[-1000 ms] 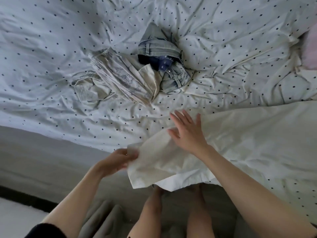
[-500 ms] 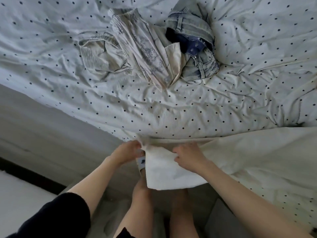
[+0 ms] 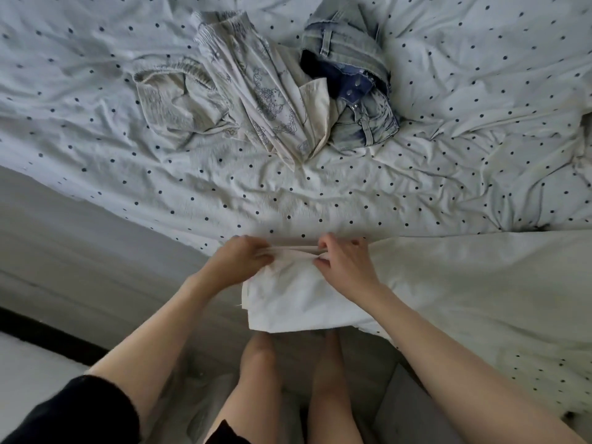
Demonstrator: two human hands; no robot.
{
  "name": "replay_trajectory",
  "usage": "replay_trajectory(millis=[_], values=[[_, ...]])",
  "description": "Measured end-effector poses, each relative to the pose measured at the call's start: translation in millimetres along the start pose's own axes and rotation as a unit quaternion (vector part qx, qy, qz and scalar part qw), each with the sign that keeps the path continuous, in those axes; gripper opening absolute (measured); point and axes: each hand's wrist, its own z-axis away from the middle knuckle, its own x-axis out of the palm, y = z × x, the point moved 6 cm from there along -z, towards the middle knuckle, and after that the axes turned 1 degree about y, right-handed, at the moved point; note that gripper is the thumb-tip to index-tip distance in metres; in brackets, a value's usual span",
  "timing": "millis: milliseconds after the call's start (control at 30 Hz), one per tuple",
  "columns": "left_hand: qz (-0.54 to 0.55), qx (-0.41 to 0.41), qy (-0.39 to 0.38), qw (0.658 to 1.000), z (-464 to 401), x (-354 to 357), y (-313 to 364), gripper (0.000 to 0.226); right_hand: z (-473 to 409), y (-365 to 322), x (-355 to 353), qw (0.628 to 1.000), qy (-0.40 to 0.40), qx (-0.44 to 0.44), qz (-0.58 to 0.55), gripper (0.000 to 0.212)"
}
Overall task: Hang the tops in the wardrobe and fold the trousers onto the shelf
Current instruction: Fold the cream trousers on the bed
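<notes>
A plain cream garment (image 3: 464, 283) lies along the near edge of the bed, its left end hanging over the side. My left hand (image 3: 242, 259) and my right hand (image 3: 344, 264) both grip a bunched edge of that garment, a short span of cloth stretched between them. Further back on the bed lie a crumpled cream garment with an elastic band (image 3: 174, 97), a cream printed garment (image 3: 266, 100) and a heap of light blue jeans (image 3: 358, 84).
The bed is covered by a wrinkled pale sheet with dark dots (image 3: 480, 139). Its grey side panel (image 3: 80, 251) drops to the floor at left. My bare legs (image 3: 288, 379) stand close against the bed below the hands.
My right hand went from lying flat on the cream garment to gripping its edge. Both hands gathered the cloth at the bed's edge. The view shifted, so the clothes heap sits higher in frame.
</notes>
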Motion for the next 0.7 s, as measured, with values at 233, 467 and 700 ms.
replay_trajectory(millis=[233,467,700], values=[[0.220,0.039,0.259,0.940,-21,-166,52,0.016,-34,-12,-120,0.955,0.285,0.071,-0.048,0.058],[0.131,-0.143,0.146,0.970,-59,-124,-13,0.068,-58,-28,-52,0.993,0.113,0.032,0.003,0.070],[0.018,-0.111,0.227,0.967,-40,-134,-24,0.015,-73,-41,14,0.998,0.041,0.045,0.011,0.075]])
